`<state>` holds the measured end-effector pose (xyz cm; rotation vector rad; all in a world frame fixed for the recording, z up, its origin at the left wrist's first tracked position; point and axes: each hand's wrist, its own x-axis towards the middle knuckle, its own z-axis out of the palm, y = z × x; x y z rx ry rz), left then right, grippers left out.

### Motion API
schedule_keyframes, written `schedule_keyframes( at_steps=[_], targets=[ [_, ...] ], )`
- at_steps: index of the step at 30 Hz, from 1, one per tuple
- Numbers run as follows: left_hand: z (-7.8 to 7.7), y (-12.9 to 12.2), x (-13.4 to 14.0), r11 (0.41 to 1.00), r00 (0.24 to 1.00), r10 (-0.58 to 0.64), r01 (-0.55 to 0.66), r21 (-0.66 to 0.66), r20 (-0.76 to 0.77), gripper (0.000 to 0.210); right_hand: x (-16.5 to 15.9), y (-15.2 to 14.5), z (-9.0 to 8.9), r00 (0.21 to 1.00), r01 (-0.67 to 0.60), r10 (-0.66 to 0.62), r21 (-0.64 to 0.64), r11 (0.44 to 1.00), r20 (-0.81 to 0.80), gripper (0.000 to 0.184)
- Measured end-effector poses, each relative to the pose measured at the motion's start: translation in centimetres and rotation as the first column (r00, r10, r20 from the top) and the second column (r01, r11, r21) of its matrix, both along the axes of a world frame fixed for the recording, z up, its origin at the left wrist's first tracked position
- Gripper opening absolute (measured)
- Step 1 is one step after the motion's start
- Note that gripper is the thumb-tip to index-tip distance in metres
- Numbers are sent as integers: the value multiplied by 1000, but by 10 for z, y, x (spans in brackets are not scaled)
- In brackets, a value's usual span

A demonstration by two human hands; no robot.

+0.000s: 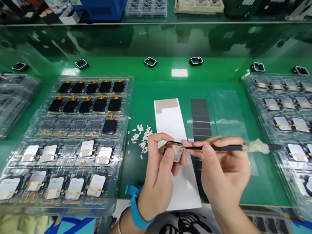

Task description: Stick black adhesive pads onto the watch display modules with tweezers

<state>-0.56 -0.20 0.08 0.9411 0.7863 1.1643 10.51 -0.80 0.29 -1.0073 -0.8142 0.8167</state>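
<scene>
My left hand (162, 170) holds a small watch screen (176, 153) by its edges between thumb and fingers. The screen has a dark rim, a pale back and a bit of orange flex cable. In my right hand (224, 169) is a pair of slim black tweezers (227, 148), gripped like a pen, with pale material wrapped round the rear part. The tips meet the screen's right side, near the cable. Under both hands lies a white backing sheet (170, 124) with a grey-beige strip at its top. Whether the tips pinch anything is too small to tell.
A clear tray (63, 143) of screens lies left, another tray (306, 111) right. Small white scraps (143, 134) are scattered beside the sheet. A strip of dark stickers (201, 120) and a clear film (227, 111) lie right of it. Several watch frames (150, 62) line the back.
</scene>
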Motion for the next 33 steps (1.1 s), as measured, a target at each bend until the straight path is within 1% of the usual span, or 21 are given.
schedule_keyframes(
  at_steps=[6, 9, 12, 15, 23, 27, 33],
  targets=[
    [-3, 0, 1, 999, 1000, 19, -19, 26, 24, 9, 1, -3, -1, 999, -5, 5, -19, 1000, 31, 16],
    [-2, -1, 0, 1000, 1000, 15, -15, 18, 26, 8, 2, -5, 0, 1000, -13, 14, -53, 998, 26, 15],
    [-2, -1, 0, 1000, 1000, 14, -15, 2, 15, 8, 1, -5, 0, 999, 6, -2, -94, 996, 47, 15],
    [-2, -2, -1, 1000, 1000, 19, -19, -5, -1, 8, 1, -5, 1, 998, 8, -1, -108, 994, 65, 14],
    [-3, -1, 0, 1000, 999, 23, -23, 1, -23, 8, 1, -4, 0, 999, -1, 4, -110, 994, 35, 14],
    [-2, -1, 1, 999, 999, 31, -31, 16, -30, 7, 0, -4, 1, 1000, -17, 18, -82, 997, 18, 15],
    [-3, -1, 1, 998, 996, 53, -51, 32, -77, 5, 1, -4, 1, 998, 7, -1, -97, 995, 58, 14]
  ],
)
